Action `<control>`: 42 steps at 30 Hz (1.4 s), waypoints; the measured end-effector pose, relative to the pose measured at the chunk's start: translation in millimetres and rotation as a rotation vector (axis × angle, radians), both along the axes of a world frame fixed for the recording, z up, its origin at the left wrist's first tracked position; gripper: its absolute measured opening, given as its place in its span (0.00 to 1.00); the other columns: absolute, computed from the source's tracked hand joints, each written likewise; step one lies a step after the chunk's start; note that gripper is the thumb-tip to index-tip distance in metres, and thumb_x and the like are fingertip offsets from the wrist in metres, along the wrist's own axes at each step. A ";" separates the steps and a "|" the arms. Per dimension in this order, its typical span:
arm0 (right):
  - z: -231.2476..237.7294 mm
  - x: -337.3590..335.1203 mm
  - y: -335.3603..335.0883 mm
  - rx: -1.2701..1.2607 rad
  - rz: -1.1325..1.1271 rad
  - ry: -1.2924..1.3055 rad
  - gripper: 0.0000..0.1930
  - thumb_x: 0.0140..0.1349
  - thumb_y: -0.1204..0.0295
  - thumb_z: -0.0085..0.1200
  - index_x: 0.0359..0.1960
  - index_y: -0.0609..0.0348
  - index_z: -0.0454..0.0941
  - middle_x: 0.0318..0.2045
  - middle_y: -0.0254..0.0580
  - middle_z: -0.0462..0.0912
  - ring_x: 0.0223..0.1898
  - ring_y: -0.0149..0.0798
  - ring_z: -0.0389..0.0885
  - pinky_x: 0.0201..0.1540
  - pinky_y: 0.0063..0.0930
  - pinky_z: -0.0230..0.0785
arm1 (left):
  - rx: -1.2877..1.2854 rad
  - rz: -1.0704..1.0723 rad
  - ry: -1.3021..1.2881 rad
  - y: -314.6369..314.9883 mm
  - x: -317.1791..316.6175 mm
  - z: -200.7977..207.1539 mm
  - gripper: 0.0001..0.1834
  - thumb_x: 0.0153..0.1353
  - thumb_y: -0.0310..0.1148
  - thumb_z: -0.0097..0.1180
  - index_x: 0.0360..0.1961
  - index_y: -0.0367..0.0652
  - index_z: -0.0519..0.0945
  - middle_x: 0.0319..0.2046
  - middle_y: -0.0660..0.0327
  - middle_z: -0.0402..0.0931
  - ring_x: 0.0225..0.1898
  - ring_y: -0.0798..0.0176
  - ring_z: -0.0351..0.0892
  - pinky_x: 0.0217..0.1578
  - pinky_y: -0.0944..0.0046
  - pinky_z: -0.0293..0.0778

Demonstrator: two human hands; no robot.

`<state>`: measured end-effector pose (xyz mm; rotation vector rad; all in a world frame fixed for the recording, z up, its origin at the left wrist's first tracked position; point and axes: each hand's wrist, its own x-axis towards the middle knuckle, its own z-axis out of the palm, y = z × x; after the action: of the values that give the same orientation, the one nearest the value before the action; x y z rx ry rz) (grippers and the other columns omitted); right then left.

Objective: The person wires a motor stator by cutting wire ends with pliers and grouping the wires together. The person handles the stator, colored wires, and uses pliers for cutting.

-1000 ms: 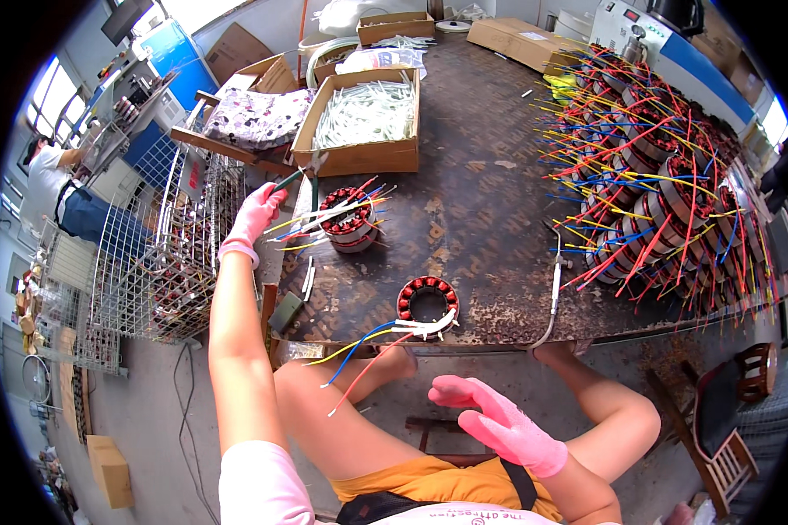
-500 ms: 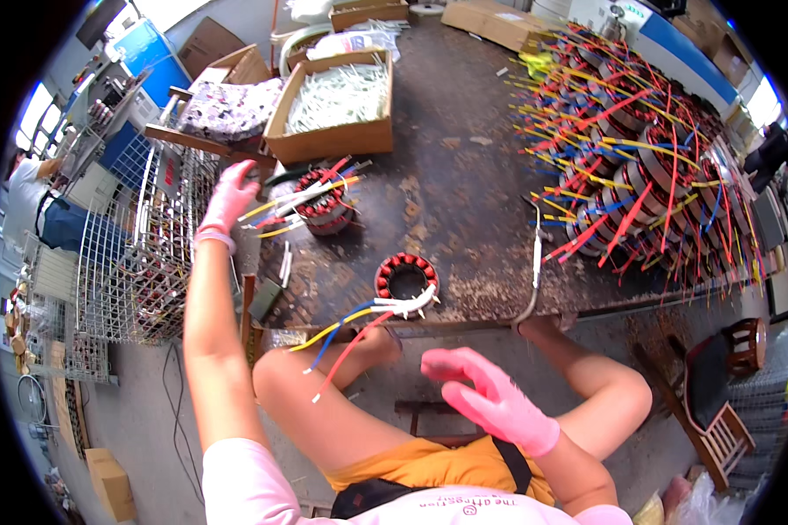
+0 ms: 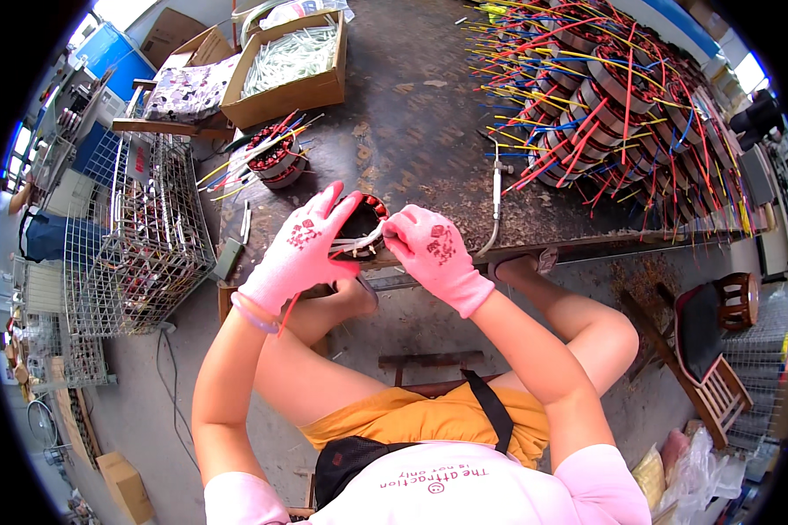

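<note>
A ring-shaped motor stator [image 3: 375, 207] with red windings lies near the table's front edge, between my gloved hands. My left hand [image 3: 302, 249], in a pink glove, is curved round its left side, with the fingers at the top and the thumb low. A white-sleeved lead [image 3: 359, 241] crosses the ring's near side, and a red wire [image 3: 290, 312] hangs below my left palm. My right hand [image 3: 438, 254], also gloved, has its fingertips pinched together at the ring's right edge; whatever is between them is hidden. Beyond my left hand stands a second stator [image 3: 277, 164] with white-sleeved leads.
A cardboard box [image 3: 286, 98] of white sleeves sits at the far left. Many wired stators [image 3: 578, 131] are piled on the right. A thin metal torch-like tool [image 3: 497, 194] lies right of my hands. A wire rack [image 3: 153, 236] stands left of the table [image 3: 411, 122].
My left hand has come back from the table's left edge to the near stator. My right hand has risen from above my lap to its right side. The view has shifted.
</note>
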<state>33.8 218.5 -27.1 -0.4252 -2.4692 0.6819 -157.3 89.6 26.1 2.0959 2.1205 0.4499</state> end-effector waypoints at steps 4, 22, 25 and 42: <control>13.7 53.5 -10.6 -0.105 0.031 -0.220 0.14 0.56 0.62 0.66 0.36 0.56 0.79 0.35 0.41 0.80 0.40 0.46 0.81 0.44 0.39 0.74 | -0.018 0.072 -0.042 5.3 1.4 -13.7 0.48 0.42 0.40 0.76 0.67 0.45 0.69 0.64 0.45 0.68 0.61 0.42 0.72 0.60 0.51 0.71; 16.8 5.9 -13.9 0.370 -0.045 -0.115 0.16 0.54 0.57 0.66 0.32 0.51 0.74 0.34 0.34 0.77 0.37 0.42 0.80 0.38 0.37 0.71 | 0.095 0.097 -0.082 14.8 21.4 -30.0 0.48 0.40 0.38 0.78 0.65 0.44 0.71 0.61 0.48 0.69 0.57 0.40 0.74 0.56 0.51 0.74; 14.2 1.7 -10.6 0.463 0.062 -0.084 0.12 0.56 0.61 0.64 0.34 0.50 0.75 0.34 0.34 0.78 0.37 0.41 0.80 0.38 0.36 0.71 | 0.120 0.081 -0.089 14.9 24.9 -29.9 0.46 0.40 0.42 0.77 0.63 0.44 0.71 0.56 0.52 0.70 0.55 0.44 0.74 0.54 0.50 0.73; 11.8 -3.9 -6.5 -0.235 0.131 0.070 0.12 0.56 0.71 0.65 0.43 0.52 0.82 0.39 0.43 0.74 0.40 0.45 0.80 0.42 0.35 0.75 | -0.265 0.060 -1.286 -27.7 10.6 64.4 0.29 0.73 0.37 0.50 0.71 0.34 0.64 0.40 0.55 0.85 0.41 0.62 0.84 0.46 0.64 0.78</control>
<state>29.9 211.9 -15.3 -0.3227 -2.3743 1.0301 -146.7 61.9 90.4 1.0244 1.3142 1.0596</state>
